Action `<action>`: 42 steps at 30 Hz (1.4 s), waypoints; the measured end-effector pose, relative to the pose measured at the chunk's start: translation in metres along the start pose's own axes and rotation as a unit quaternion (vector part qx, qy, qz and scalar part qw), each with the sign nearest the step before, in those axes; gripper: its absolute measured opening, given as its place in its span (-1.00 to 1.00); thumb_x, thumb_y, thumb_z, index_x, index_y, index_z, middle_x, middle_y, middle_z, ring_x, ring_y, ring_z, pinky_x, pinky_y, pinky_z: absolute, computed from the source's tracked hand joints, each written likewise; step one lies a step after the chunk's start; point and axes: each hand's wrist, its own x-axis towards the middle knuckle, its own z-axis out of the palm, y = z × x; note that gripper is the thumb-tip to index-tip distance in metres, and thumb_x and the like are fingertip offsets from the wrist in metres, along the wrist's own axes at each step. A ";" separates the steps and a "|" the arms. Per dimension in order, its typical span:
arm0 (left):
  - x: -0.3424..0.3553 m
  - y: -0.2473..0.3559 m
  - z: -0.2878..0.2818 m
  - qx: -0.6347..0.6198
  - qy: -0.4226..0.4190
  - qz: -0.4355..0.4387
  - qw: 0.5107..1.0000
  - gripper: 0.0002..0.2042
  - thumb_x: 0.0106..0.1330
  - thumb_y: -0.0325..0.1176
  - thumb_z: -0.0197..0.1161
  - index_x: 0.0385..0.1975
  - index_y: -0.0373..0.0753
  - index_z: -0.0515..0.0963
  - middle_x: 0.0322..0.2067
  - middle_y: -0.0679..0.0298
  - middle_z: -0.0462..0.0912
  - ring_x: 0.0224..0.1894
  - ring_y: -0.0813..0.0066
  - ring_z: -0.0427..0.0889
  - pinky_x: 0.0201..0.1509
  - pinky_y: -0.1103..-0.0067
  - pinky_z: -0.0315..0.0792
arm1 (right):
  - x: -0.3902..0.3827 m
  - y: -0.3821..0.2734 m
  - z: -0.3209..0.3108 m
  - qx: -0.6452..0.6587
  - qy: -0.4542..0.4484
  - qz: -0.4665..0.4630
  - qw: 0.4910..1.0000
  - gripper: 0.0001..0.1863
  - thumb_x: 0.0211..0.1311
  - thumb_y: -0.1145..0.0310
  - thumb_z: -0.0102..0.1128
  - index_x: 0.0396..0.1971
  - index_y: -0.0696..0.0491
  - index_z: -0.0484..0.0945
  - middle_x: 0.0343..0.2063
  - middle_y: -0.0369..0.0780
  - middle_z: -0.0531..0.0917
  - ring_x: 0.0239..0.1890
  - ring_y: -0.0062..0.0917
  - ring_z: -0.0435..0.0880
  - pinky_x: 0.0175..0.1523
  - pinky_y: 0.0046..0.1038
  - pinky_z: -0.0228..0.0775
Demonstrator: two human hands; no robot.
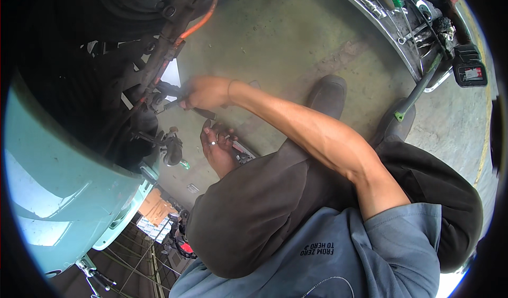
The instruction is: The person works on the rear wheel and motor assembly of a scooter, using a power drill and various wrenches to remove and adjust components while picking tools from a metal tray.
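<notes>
My right hand [207, 92] reaches across to the underside of a light teal vehicle [58, 155]. Its fingers are closed beside a dark metal suspension part [168, 89]. What they grip is partly hidden; a dark, handle-like end [205, 114] sticks out below them. Lower down, my left hand [218, 144], with a ring on one finger, is raised above my knee. Its fingers are apart and loosely bent, with nothing visible in them. An orange hose or cable [201, 20] runs along the dark frame above my right hand.
A metal tray [389, 30] at the upper right holds wrenches, screwdrivers and other tools. A green-and-grey bar [420, 91] leans from it near my shoe [394, 120]. A small metal object [243, 152] shows behind my left hand. Cardboard [156, 205] lies at the lower left.
</notes>
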 end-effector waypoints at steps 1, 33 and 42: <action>0.000 0.001 0.002 -0.001 -0.003 0.000 1.000 -0.48 0.50 0.00 0.03 0.26 -0.28 0.27 -0.07 0.14 0.49 -0.20 0.33 0.56 -0.24 0.48 0.43 | -0.001 -0.002 -0.002 -0.008 -0.002 0.010 1.000 -0.60 0.21 0.20 0.25 -0.20 0.29 0.63 -0.39 -0.03 0.66 -0.32 -0.33 0.64 -0.20 -0.24 0.46; 0.009 -0.014 0.001 -0.067 0.048 -0.051 0.995 -0.41 0.52 0.11 -0.12 0.28 -0.27 0.29 -0.10 0.18 0.48 -0.22 0.34 0.53 -0.16 0.40 0.46 | -0.050 0.041 -0.012 -0.055 0.195 0.100 0.974 -0.55 0.13 0.23 0.24 -0.06 0.24 0.55 -0.21 0.11 0.68 -0.10 -0.06 0.69 0.00 -0.20 0.52; 0.009 -0.012 0.019 -0.035 -0.056 -0.071 0.995 -0.44 0.52 0.06 -0.07 0.24 -0.34 0.29 -0.14 0.18 0.49 -0.22 0.36 0.53 -0.18 0.46 0.41 | -0.144 -0.005 -0.151 -0.323 0.413 0.130 0.842 -0.60 0.10 0.34 0.18 -0.03 0.14 0.52 -0.12 0.06 0.63 0.00 -0.05 0.61 0.10 -0.12 0.45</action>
